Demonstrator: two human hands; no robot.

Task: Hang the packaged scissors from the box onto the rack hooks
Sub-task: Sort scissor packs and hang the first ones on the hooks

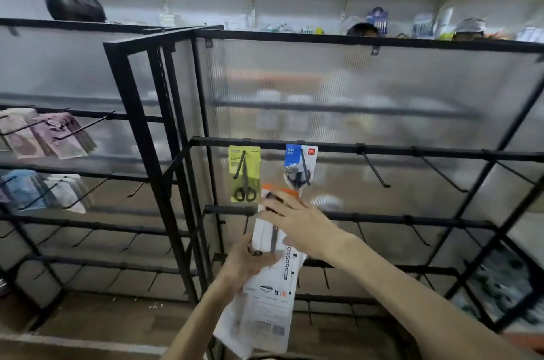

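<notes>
I hold a stack of white scissors packs in front of the black rack. My left hand grips the stack at its middle. My right hand pinches the orange-topped upper end of the front pack, raised near the second rail. A green scissors pack and a blue scissors pack hang side by side on hooks of the upper rail. The box is out of view.
Bare hooks run along the rails to the right and below. The neighbouring rack on the left carries hanging cloth packs. Heads of other people show behind the frosted back panel. A wall shelf with goods runs across the top.
</notes>
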